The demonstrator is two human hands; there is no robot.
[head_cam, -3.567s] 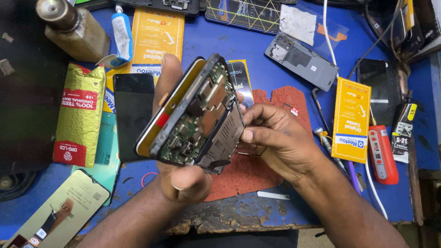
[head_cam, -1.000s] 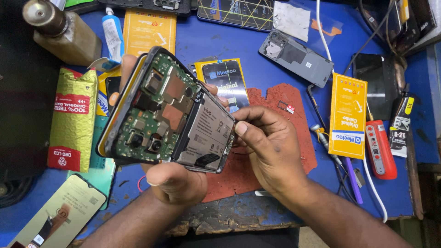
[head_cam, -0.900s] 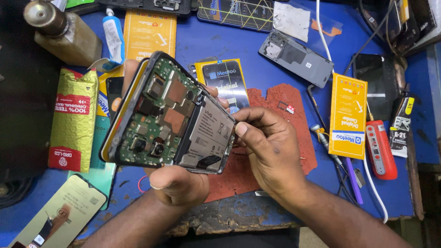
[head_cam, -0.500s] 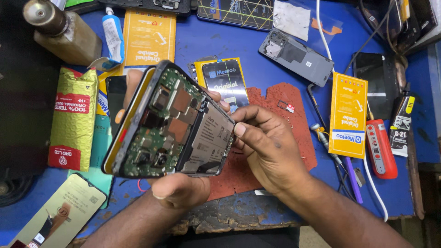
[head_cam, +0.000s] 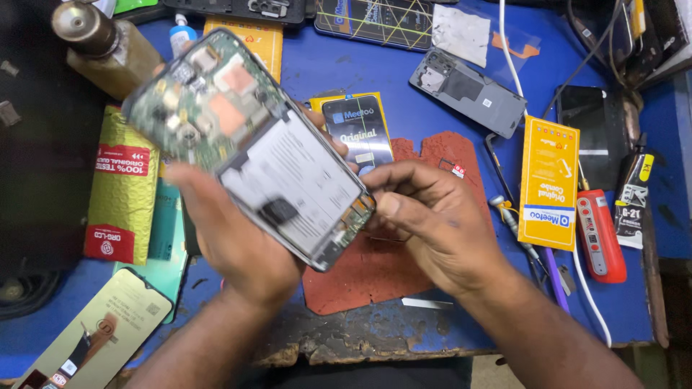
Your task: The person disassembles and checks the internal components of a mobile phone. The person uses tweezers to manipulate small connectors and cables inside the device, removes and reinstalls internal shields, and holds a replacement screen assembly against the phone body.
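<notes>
So we've got the opened phone (head_cam: 252,148) up off the worktop (head_cam: 346,72), back cover gone, green board and copper shields at the far end and the pale battery taking up the middle. Our left hand (head_cam: 231,238) is wrapped around it from underneath, gripping the near long edge and tilting the whole thing so the guts face us. Our right hand (head_cam: 432,223) sits right at the bottom corner of the phone, fingers curled in tight with the fingertips (head_cam: 386,205) touching the frame by the small lower board; can't tell if there's a tool or a part pinched in there, nothing shows. Looks to us like we're in the middle of working on that bottom end, probably picking at a connector or flex near the charging board. Next move would need a light, careful touch, since those little ribbons tear easily, plus a steady grip from the left so the phone doesn't twist. Below the hands is the red mat (head_cam: 404,266), and a loose grey back cover (head_cam: 468,90) lies well apart, further up.
</notes>
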